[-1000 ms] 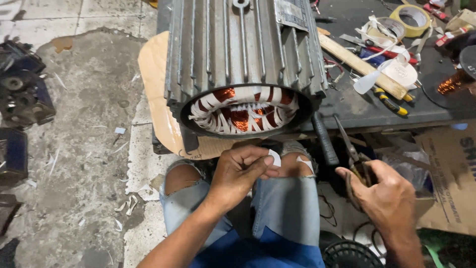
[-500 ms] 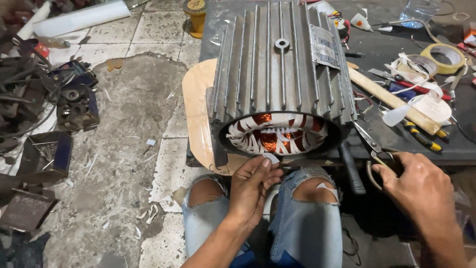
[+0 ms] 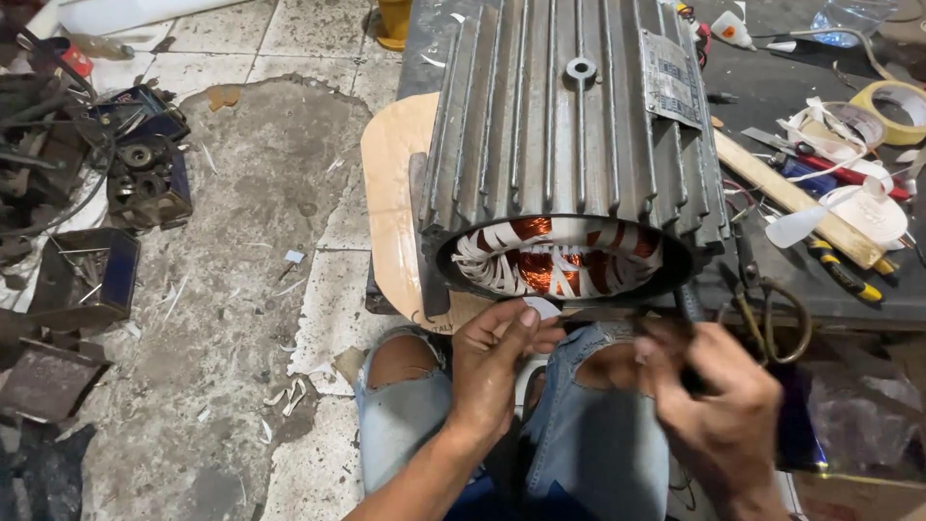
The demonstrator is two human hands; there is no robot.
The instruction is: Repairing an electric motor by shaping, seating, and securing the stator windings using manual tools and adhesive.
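Left hand point(image 3: 497, 371) pinches a white paper slip point(image 3: 543, 308) below the ribbed motor stator point(image 3: 569, 154); right hand point(image 3: 719, 405) is blurred beside it

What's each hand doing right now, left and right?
Left hand: closed, pinching a small white paper piece.
Right hand: blurred; cannot tell what it holds.

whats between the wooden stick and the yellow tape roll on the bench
In the head view, a white tape roll with loose white strips lies between the wooden stick and the yellow tape roll, beside a red-handled tool.
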